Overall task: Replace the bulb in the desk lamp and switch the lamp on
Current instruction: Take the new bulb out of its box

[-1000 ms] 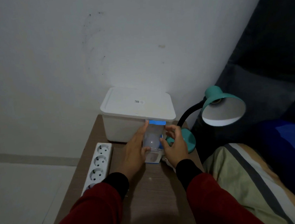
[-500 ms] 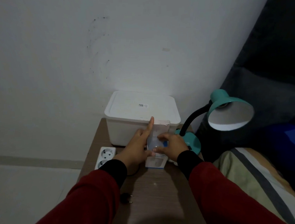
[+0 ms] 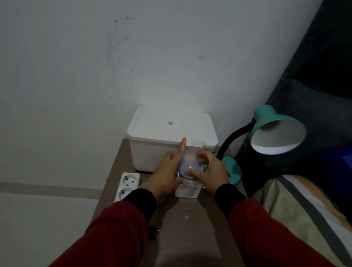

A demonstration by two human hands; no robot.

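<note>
A white bulb (image 3: 188,166) sits in an opened blue-and-white bulb box (image 3: 188,191) on the small wooden table (image 3: 195,223). My left hand (image 3: 164,174) holds the box's left side, its forefinger stretched up along the raised flap. From the right, my right hand (image 3: 213,172) closes thumb and fingers around the bulb's dome. The teal desk lamp (image 3: 276,133) stands at the table's right on a black gooseneck and round teal base (image 3: 234,172). Its shade faces me, unlit, with no bulb visible in the socket.
A white lidded storage bin (image 3: 171,137) stands behind the box against the wall. A white power strip (image 3: 127,186) lies at the table's left edge, a black plug (image 3: 154,233) beside my left sleeve. A bed with striped bedding (image 3: 307,212) borders the right.
The view has tilted up slightly. My right hand has shifted its fingers around the bulb, which now shows more clearly in the opened box. My left hand keeps steadying the box.
</note>
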